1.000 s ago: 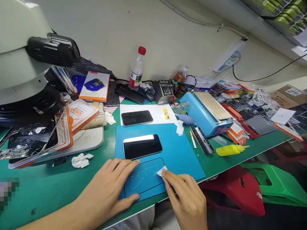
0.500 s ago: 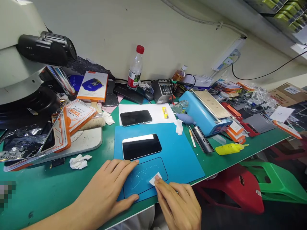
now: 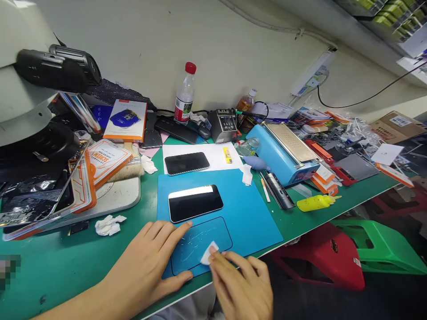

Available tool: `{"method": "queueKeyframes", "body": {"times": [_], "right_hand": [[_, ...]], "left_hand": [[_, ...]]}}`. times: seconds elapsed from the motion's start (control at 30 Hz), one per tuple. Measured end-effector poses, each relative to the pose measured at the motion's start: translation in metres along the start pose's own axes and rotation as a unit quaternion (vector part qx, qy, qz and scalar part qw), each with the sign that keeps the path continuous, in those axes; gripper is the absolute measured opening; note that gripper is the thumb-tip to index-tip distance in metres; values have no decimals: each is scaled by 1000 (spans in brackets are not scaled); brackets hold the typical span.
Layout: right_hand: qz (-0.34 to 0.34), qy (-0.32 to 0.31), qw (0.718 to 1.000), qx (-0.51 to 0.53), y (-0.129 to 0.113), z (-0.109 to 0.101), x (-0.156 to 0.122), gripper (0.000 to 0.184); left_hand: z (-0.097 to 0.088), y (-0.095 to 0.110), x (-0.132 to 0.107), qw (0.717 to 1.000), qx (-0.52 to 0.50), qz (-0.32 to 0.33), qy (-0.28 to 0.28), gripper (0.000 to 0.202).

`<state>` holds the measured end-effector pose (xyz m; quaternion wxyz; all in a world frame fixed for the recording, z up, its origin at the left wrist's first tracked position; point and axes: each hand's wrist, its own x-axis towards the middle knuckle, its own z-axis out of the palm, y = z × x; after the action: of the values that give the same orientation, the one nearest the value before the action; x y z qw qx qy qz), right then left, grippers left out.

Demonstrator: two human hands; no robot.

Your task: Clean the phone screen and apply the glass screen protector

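Observation:
A clear phone screen glass [image 3: 218, 233] with a thin black border lies on the blue mat [image 3: 253, 213], with wet streaks on its surface. My left hand [image 3: 147, 258] rests over its left end, index finger and thumb stretched apart along the edges. Pinched in my right hand [image 3: 242, 280], a folded white wipe [image 3: 208, 254] presses on the lower right part of the glass. Just beyond the glass lies a phone [image 3: 196, 205] with a dark screen, on the same mat. A second dark phone [image 3: 187, 163] is on white paper [image 3: 216, 165] behind it.
Crumpled tissue [image 3: 109, 225] lies left of my left hand. A microscope [image 3: 26, 98] stands far left. To the right are a blue air blower [image 3: 256, 163], a blue machine [image 3: 283, 160] and a yellow squeeze bottle [image 3: 315, 203]. Stools [image 3: 333, 258] stand below the table edge.
My right hand has slid the wipe a little left and down across the glass. Fewer wet streaks show on its right side. My left hand stays in place; the view has shifted slightly.

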<state>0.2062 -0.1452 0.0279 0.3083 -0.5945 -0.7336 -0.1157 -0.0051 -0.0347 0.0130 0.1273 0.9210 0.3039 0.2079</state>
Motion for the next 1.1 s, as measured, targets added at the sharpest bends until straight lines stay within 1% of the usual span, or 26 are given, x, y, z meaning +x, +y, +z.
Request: {"method": "queueKeyframes", "body": {"times": [0.1,0.2,0.27,0.37,0.43,0.57,0.63,0.73,0.8,0.87,0.93,1.03,1.1], "right_hand": [[22,-3,1000,-10,-1,1,2,20],[-3,-2,999,37,-8,8,2,17],[-18,0,999,49,-10,8,2,18],[1,-3,1000,11,-7,4,5,19],[5,-7,1000,7,-5,2,9,20],[-55,-44,994,81,-5,3,13,21],[-62,-45,994,72,-3,4,12,20],[-24,-22,999,22,-2,5,12,18],[-25,-28,998,43,-7,7,13,18],[-57,-48,993,97,-12,9,15,18],[-85,-65,986,125,-13,8,18,18],[-69,-53,992,95,-9,7,24,20],[-60,-43,994,85,-9,9,27,21]], "left_hand": [[-2,2,0,1000,0,7,-7,81],[-7,5,0,1000,1,14,-26,91],[-9,7,0,999,-1,17,-45,99],[-12,6,1,997,-13,12,-77,109],[-14,4,2,995,-26,5,-95,114],[-17,0,4,992,-37,-16,-120,124],[-17,0,5,991,-24,-22,-128,129],[-17,0,6,991,-7,-18,-136,135],[-17,0,6,990,-2,-17,-137,135],[-19,1,6,990,5,-15,-140,135],[-24,1,8,988,11,-10,-154,138],[-29,0,10,985,12,-3,-173,146],[-30,-1,10,985,13,0,-172,150]]}}
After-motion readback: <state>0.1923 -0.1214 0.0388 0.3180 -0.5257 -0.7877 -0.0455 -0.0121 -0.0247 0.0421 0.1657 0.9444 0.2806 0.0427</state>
